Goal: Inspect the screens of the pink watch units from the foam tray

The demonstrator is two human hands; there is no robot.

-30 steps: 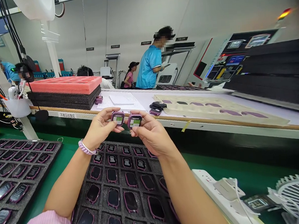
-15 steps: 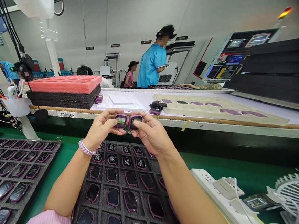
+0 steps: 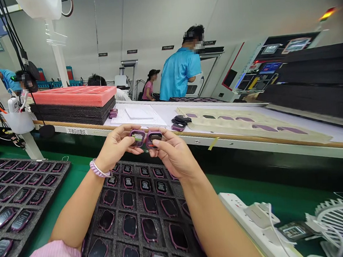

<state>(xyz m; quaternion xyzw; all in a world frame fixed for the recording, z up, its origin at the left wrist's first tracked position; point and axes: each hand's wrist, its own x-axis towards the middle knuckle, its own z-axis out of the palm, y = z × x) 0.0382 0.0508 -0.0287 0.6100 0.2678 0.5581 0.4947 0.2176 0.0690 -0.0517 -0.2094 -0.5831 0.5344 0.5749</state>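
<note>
My left hand (image 3: 121, 144) is closed on a purple-framed smartwatch body (image 3: 138, 138) with a lit screen showing green and white. A second purple smartwatch body (image 3: 153, 138) is gripped in my right hand (image 3: 173, 148), its dark screen partly covered by my thumb. Both watches are held side by side, faces toward me, above a dark foam tray (image 3: 136, 206). Rows of similar purple watches sit in the tray's slots, some with white text on their screens, others dark.
Another foam tray (image 3: 49, 201) of watches lies to the left. On the shelf ahead are a pink foam stack (image 3: 74, 97), papers (image 3: 139, 113), a small pile of watches (image 3: 180, 122) and a beige sheet (image 3: 233, 125). A power strip (image 3: 247, 221) lies at right. People work beyond.
The right-hand watch has shifted slightly left and up, and its screen no longer shows green. The standing person in blue in the background has turned and moved slightly right.
</note>
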